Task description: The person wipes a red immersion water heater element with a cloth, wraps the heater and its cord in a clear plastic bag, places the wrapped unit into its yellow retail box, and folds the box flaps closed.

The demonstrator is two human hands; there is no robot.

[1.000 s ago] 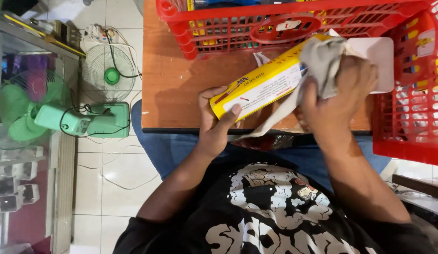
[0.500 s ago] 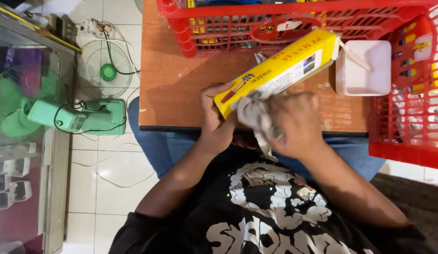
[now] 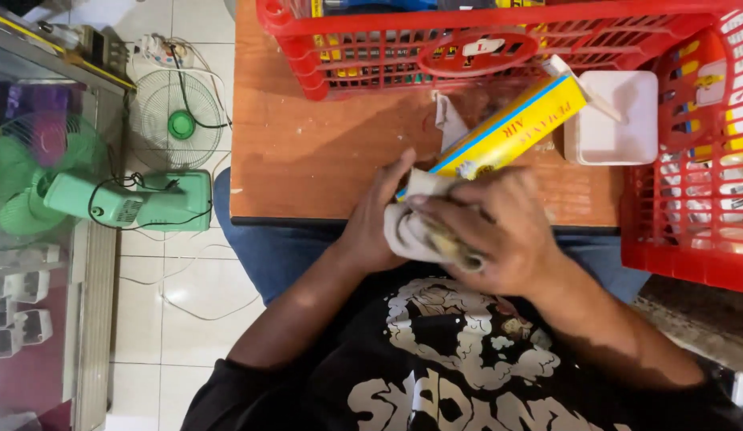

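**Yellow box and cloth at worktop edge**

Gripping near end of long yellow box (image 3: 511,132) with left hand (image 3: 379,219), fingers curling around it from the left, thumb pointing up along its side. Box lying tilted, far end pointing up-right toward white square tub (image 3: 615,120), near end hidden under both hands. Blue stripe running along box edge.

Pressing grey-white cloth (image 3: 411,231) against box's near end with right hand (image 3: 499,231), fingers closed over the bunched fabric, knuckles up. Cloth wadded between both hands, touching box and both palms. Both hands sitting over front edge of wooden worktop (image 3: 308,152), just above lap in blue jeans.

Standing behind box: red plastic basket (image 3: 467,56) across far side of worktop. Second red basket (image 3: 691,207) hanging past right end. White tub sitting between them, just beside box's far end; thin stick leaning in it.

Lying on tiled floor to the left: green fan (image 3: 124,203) on its side, round white fan grille (image 3: 176,120) beyond it, cables trailing between.
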